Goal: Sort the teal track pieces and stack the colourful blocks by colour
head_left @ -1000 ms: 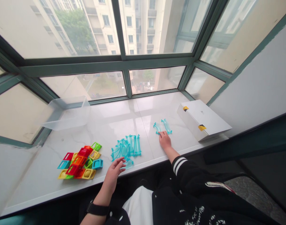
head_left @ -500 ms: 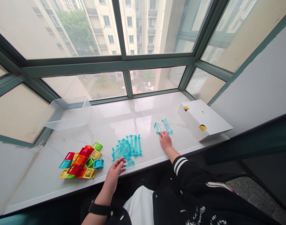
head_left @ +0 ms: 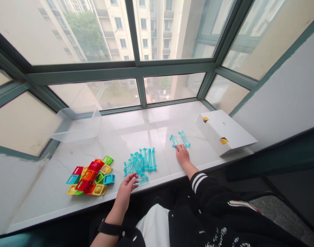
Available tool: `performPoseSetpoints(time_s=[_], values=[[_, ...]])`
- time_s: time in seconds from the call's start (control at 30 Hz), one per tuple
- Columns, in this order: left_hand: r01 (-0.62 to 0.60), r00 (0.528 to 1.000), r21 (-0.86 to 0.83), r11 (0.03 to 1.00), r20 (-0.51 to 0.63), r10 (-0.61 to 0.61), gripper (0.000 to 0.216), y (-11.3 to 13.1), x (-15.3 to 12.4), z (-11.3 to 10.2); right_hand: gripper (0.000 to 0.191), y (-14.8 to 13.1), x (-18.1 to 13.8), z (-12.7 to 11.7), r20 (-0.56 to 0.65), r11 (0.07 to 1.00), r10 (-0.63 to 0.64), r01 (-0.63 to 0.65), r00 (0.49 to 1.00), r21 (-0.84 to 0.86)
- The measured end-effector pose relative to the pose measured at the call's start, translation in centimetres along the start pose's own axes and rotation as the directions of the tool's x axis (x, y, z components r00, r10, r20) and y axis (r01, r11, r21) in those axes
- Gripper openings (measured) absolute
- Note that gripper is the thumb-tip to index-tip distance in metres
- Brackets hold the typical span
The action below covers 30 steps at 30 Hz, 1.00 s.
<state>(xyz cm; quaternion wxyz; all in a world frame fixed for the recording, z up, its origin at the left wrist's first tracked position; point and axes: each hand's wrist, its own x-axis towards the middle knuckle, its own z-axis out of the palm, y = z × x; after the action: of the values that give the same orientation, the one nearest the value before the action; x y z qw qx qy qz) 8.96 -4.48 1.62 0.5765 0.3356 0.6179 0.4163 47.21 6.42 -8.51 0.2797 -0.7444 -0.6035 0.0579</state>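
Two translucent turquoise track pieces lie apart on the right of the white ledge. One is a curved track piece (head_left: 173, 140), its near end pinched in the fingertips of my right hand (head_left: 182, 153). Just right of it lies the other, a longer track piece (head_left: 184, 138), untouched. Over the near edge of a pile of turquoise track pieces (head_left: 144, 160) my left hand (head_left: 128, 187) hovers, open, fingers loosely bent and holding nothing visible. Its fingertips partly cover the nearest track piece (head_left: 143, 179); I cannot tell whether they touch it.
Colourful plastic building tiles (head_left: 91, 176) are heaped on the left of the ledge (head_left: 116, 132). A clear plastic bin (head_left: 80, 132) stands behind them at the window. At the right is a white box (head_left: 225, 132) with yellow-and-black tabs. Window frames border the back.
Both hands and the track pieces stay nearly as they were. The whole view has shifted slightly.
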Motion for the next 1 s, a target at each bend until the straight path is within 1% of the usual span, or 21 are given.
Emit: performPoseSetpoints(time_s=[0.17, 0.27, 0.37, 0.47, 0.53, 0.63, 0.7, 0.77, 0.87, 0.93, 1.0], values=[[0.011, 0.999, 0.003, 1.0, 0.037, -0.011, 0.063, 0.2, 0.2, -0.3, 0.039, -0.1, -0.2, -0.2, -0.029, 1.0, 0.012, -0.012, 0.999, 0.013], [-0.002, 0.999, -0.011, 1.0, 0.039, 0.003, 0.063, 0.1, 0.2, -0.5, 0.044, -0.3, -0.5, -0.5, -0.061, 0.998, 0.038, -0.034, 0.997, 0.061], [-0.046, 0.999, -0.019, 0.999, 0.011, 0.046, 0.064, 0.0, 0.2, -0.8, 0.045, -0.3, -1.0, -0.8, -0.094, 0.984, 0.072, -0.056, 0.993, 0.169], [-0.056, 0.998, -0.041, 0.998, 0.038, 0.057, 0.064, -0.1, 0.3, -1.4, 0.037, -0.3, -1.8, -1.3, -0.156, 0.949, 0.145, -0.093, 0.977, 0.302], [-0.062, 0.997, -0.061, 0.996, 0.044, 0.065, 0.059, 0.0, 0.3, -1.8, 0.034, -0.3, -2.6, -1.8, -0.167, 0.917, 0.204, -0.128, 0.965, 0.378], [-0.095, 0.995, -0.053, 0.994, 0.004, 0.096, 0.052, 0.0, 0.5, -2.4, 0.034, -0.9, -4.2, -2.6, -0.086, 0.87, 0.241, -0.176, 0.967, 0.461], [-0.123, 0.992, -0.033, 0.992, -0.031, 0.122, 0.057, 0.2, 0.5, -2.7, 0.034, -1.7, -5.4, -3.2, -0.004, 0.848, 0.221, -0.19, 0.975, 0.496], [-0.157, 0.985, -0.012, 0.987, -0.073, 0.156, 0.059, 0.4, 0.5, -2.9, 0.033, -2.9, -6.5, -3.6, 0.08, 0.832, 0.172, -0.188, 0.982, 0.522], [-0.214, 0.97, 0.036, 0.976, -0.115, 0.216, 0.055, 0.6, 0.5, -3.3, 0.031, -5.2, -8.0, -3.9, 0.196, 0.811, 0.067, -0.168, 0.978, 0.561], [-0.227, 0.966, 0.081, 0.97, -0.109, 0.235, 0.057, 0.5, 0.4, -3.5, 0.031, -6.8, -8.9, -3.7, 0.262, 0.795, -0.014, -0.148, 0.965, 0.588], [-0.243, 0.963, 0.148, 0.959, -0.085, 0.257, 0.057, 0.3, 0.4, -3.8, 0.033, -8.2, -9.6, -3.2, 0.302, 0.79, -0.099, -0.109, 0.948, 0.603]])
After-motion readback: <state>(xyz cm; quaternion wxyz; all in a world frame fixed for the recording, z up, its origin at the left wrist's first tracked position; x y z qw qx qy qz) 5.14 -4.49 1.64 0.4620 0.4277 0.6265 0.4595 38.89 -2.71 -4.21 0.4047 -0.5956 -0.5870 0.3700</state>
